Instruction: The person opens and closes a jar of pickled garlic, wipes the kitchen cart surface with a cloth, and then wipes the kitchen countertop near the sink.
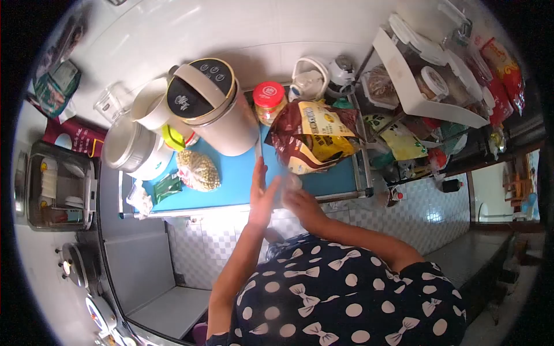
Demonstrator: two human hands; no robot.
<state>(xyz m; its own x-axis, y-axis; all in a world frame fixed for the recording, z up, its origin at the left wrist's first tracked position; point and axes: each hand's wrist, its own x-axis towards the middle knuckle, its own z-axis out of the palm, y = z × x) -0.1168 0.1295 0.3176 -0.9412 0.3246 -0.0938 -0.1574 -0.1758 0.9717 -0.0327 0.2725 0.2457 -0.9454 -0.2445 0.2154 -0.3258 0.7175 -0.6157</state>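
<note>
My left hand (262,198) is raised at the front edge of the blue-topped table (231,196), its fingers stretched out and pointing away from me. Close beside it, my right hand (303,207) has its fingers curled around a small, pale, see-through item (292,183); blur hides its kind. Just beyond the right hand sits a brown and yellow food bag (314,135). To the left of my hands lies a clear bag of yellowish beans or grains (198,171), with a green packet (168,188) next to it.
Behind stand a tall beige appliance with a black lid (216,109), a red-lidded jar (269,99) and a white lidded container (130,147). A white rack bin (427,106) of containers overhangs the right. A glass-sided box (60,184) is at far left.
</note>
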